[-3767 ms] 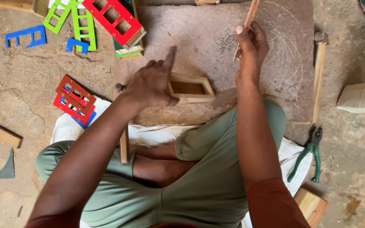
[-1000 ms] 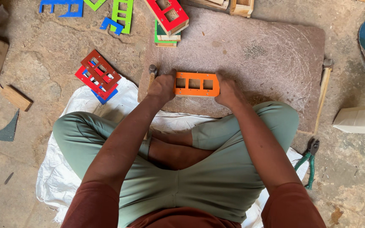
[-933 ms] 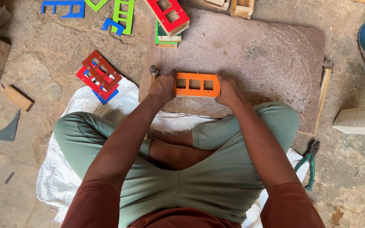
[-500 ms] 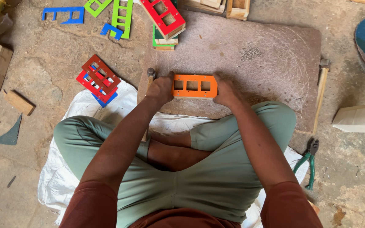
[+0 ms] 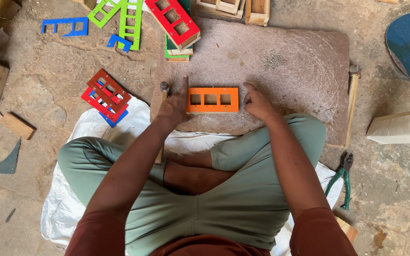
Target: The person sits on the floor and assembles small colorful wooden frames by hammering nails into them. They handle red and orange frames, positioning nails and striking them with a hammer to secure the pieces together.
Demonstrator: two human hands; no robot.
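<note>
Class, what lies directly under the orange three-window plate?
The orange plate sits on a wooden frame, only its front edge showing, on the stone slab. The frame's inside is covered.

Orange three-window plate (image 5: pixel 212 99): previously gripped at both ends, now lying flat on the stone slab (image 5: pixel 300 61). Right hand (image 5: pixel 257 102): released, drawn just clear of its right end. Left hand (image 5: pixel 174 106): grip loosened, forefinger extended along the left end.
</note>
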